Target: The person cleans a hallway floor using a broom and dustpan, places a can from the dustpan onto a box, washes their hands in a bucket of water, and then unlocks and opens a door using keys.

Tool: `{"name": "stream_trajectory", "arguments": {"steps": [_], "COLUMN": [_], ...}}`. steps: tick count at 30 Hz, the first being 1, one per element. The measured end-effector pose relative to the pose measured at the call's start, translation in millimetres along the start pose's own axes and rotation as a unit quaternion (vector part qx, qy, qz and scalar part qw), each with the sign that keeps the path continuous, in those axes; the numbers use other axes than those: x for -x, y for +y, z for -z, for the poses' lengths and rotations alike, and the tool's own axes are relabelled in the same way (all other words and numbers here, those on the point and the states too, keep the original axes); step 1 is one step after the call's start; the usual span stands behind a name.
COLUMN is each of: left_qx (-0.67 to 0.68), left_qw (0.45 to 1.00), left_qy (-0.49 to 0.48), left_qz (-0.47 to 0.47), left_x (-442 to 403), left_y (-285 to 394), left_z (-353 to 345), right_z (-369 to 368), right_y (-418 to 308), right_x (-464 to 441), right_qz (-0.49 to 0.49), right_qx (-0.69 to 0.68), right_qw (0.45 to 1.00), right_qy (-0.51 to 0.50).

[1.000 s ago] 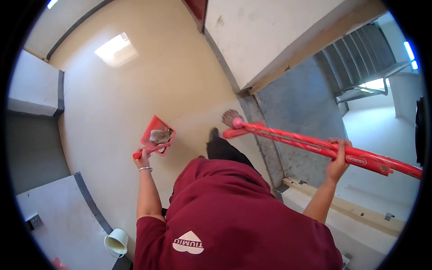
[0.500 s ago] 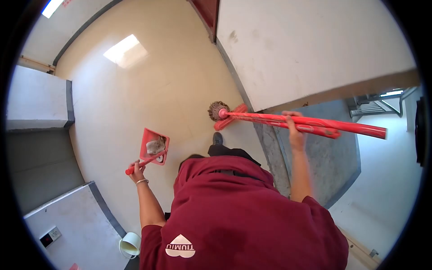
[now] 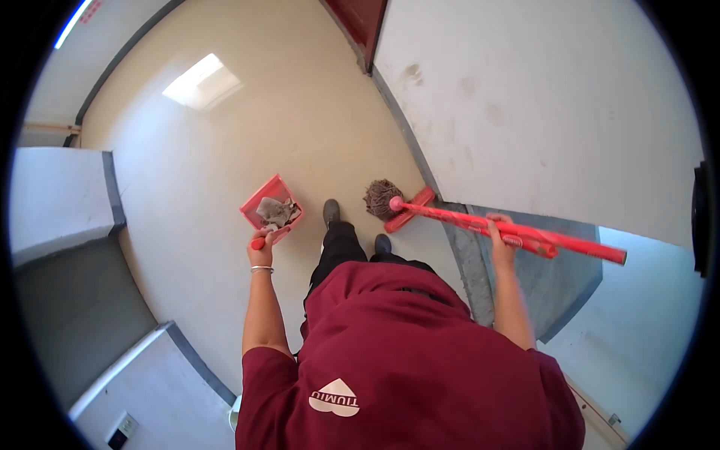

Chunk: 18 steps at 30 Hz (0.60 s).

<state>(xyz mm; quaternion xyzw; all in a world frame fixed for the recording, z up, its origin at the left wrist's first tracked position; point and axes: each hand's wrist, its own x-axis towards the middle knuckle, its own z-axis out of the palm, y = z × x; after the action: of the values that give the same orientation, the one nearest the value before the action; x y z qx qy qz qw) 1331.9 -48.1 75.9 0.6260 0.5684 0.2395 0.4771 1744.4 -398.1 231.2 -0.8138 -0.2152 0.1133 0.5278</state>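
Note:
My left hand (image 3: 259, 249) is closed round the red handle of a pink dustpan (image 3: 257, 196), which I carry in front of me at the left. Grey, crumpled rubbish (image 3: 276, 211) lies inside the pan. On the right, my right hand (image 3: 501, 229) grips two red long handles together. One belongs to a mop (image 3: 382, 199) with a round, brownish string head. The other appears to run to a broom (image 3: 410, 213) with a red head, partly behind the mop. Both heads are low, close to the floor by the wall base.
A pale, shiny floor (image 3: 292, 120) stretches ahead. A white wall (image 3: 540, 97) with a grey skirting runs along the right, with a dark red door (image 3: 360, 26) further on. White wall corners (image 3: 60, 191) jut in at the left. A grey ledge (image 3: 551, 274) lies under my right arm.
I have stepped forward, and one foot now shows ahead of the other. The dustpan has turned and moved a little right and up in view. The white bucket at lower left has nearly left view.

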Motion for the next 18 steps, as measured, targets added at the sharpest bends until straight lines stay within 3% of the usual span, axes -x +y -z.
{"name": "stream_trajectory", "arguments": {"steps": [1,7,8,14,15,18], "left_qx": [-0.005,-0.040,-0.099,-0.117,-0.185,-0.173], "left_qw": [1.000,0.991,0.989,0.976,0.968,0.962], "left_qy": [-0.005,-0.108,-0.106,-0.178,-0.172,-0.209], "left_qz": [0.008,-0.065,-0.027,-0.041,0.010,0.019], "left_x": [-13.0,-99.0,-123.7,-167.8,-192.2,-208.1], "left_y": [2.6,56.0,30.7,70.3,40.2,52.3], "left_z": [-29.5,-65.4,-173.4,-193.9,-274.8,-307.2], "right_z": [1.5,-25.9,-21.5,-40.6,-47.8,-49.8], "right_y": [19.0,-47.2,77.1,9.7,116.1,106.5], "right_x": [-9.1,13.5,-67.7,-24.6,-102.1,-101.5], "right_qz": [-0.026,-0.072,-0.136,-0.117,-0.168,-0.161], "right_qx": [-0.010,-0.006,-0.024,-0.035,-0.058,-0.047], "right_qw": [1.000,0.995,0.990,0.984,0.981,0.980], "right_qy": [0.003,0.068,0.033,0.127,0.084,0.106]}}
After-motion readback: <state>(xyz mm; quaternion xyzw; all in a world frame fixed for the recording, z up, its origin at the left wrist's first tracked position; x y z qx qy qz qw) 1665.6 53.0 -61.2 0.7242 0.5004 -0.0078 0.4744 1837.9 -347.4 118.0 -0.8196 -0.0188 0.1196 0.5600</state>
